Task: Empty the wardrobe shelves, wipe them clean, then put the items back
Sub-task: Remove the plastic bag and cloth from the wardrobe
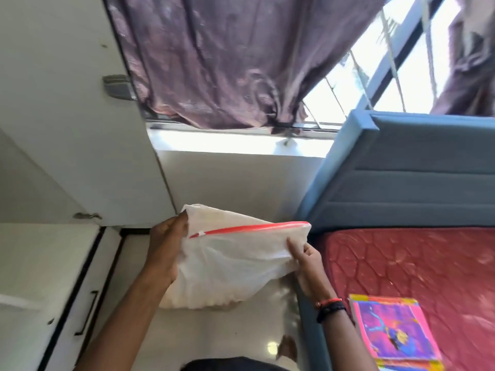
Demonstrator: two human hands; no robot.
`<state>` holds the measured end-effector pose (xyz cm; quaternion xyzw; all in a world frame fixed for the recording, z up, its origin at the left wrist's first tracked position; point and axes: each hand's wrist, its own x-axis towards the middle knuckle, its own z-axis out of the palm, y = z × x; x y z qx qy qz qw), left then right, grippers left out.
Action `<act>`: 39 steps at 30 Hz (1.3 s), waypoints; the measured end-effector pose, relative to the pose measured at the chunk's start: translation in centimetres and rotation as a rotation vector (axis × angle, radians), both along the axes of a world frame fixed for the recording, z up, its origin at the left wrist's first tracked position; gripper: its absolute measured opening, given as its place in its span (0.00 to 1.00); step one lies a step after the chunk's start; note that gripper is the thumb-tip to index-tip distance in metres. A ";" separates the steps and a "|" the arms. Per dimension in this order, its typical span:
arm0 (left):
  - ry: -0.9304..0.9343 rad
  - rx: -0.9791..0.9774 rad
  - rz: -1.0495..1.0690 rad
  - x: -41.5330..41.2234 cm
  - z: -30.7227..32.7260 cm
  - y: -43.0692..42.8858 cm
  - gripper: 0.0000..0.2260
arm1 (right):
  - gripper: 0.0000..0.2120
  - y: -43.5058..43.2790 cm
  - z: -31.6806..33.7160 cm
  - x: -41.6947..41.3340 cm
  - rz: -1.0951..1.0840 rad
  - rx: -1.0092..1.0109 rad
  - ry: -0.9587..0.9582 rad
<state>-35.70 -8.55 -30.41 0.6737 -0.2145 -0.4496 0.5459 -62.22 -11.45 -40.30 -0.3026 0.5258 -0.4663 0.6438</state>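
A person is holding a white bag [227,266] up in the air beside the bed.

The left hand [166,250] is gripping the bag's nine o'clock end, fingers curled round it by the red zip [249,228]. The right hand [305,263] is pinching its three o'clock edge between thumb and fingers. The bag is hanging above the shiny floor [241,338]. A white wardrobe [67,129] is standing at nine o'clock and a red mattress [415,263] is lying at three, with a pink-and-purple book [393,333] on it at five. A purplish curtain [214,62] is hanging at twelve.
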 end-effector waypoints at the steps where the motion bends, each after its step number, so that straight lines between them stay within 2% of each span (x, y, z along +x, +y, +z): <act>1: 0.026 0.046 0.026 -1.5 -0.6 -0.6 0.12 | 0.27 0.1 -0.7 -1.8 -0.069 0.036 0.007; 2: 0.059 0.096 0.056 -3.1 -1.3 -1.2 0.12 | 0.26 0.3 -1.2 -3.6 -0.097 0.088 -0.003; 4: 0.165 0.176 0.098 -6.9 -3.0 -2.1 0.13 | 0.29 0.8 -2.1 -6.9 -0.007 0.213 0.009; 6: 0.235 0.233 0.074 -12.0 -4.9 -3.2 0.13 | 0.33 1.3 -3.5 -11.5 0.123 0.256 0.096; 7: 0.244 0.258 0.063 -13.7 -5.5 -3.4 0.12 | 0.33 1.4 -4.1 -13.2 0.119 0.246 0.159; 10: 0.211 0.305 0.009 -20.8 -7.2 -5.4 0.11 | 0.21 0.2 -4.9 -20.8 -0.170 0.223 0.264; 12: 0.186 0.319 -0.042 -25.1 -7.7 -6.8 0.12 | 0.18 -0.7 -5.1 -24.8 -0.298 0.170 0.338; 13: 0.180 0.325 -0.076 -27.6 -7.9 -7.6 0.12 | 0.21 -0.9 -5.3 -26.8 -0.355 0.140 0.395; 15: 0.175 0.343 -0.135 -32.1 -8.3 -8.7 0.12 | 0.40 -1.2 -5.8 -30.1 -0.374 0.088 0.569; 16: 0.177 0.357 -0.167 -34.1 -8.3 -9.1 0.12 | 0.50 -1.2 -5.8 -31.8 -0.312 0.021 0.708; 18: 0.188 0.371 -0.222 -37.9 -8.2 -10.0 0.10 | 0.58 -1.3 -6.6 -35.6 -0.064 -0.215 1.076; 19: 0.190 0.377 -0.242 -39.5 -8.2 -10.5 0.10 | 0.58 -1.6 -6.7 -36.8 0.094 -0.319 1.218; 21: 0.208 0.396 -0.306 -43.0 -8.1 -11.4 0.08 | 0.51 -2.7 -7.0 -38.5 0.326 -0.494 1.333; 23: 0.233 0.425 -0.360 -45.9 -7.9 -12.0 0.08 | 0.39 -3.4 -7.7 -39.3 0.421 -0.609 1.374; 26: 0.248 0.455 -0.414 -48.4 -8.0 -13.4 0.07 | 0.20 -4.7 -7.6 -41.7 0.438 -0.532 1.268; 27: 0.218 0.434 -0.437 -48.7 -8.3 -14.1 0.07 | 0.19 -5.2 -7.4 -42.8 0.416 -0.460 1.220; 30: 0.011 0.319 -0.525 -49.9 -9.9 -17.2 0.13 | 0.29 -7.6 -5.8 -46.7 0.373 -0.332 1.161; 33: -0.134 0.299 -0.620 -51.2 -11.2 -19.5 0.03 | 0.31 -10.2 -4.8 -49.7 0.457 -0.274 1.148; 35: -0.162 0.318 -0.717 -52.0 -12.5 -20.2 0.09 | 0.33 -11.5 -5.5 -52.0 0.506 -0.269 1.187; 39: -0.222 0.332 -0.829 -53.2 -14.4 -20.8 0.11 | 0.32 -14.5 -7.3 -57.7 0.574 -0.181 1.429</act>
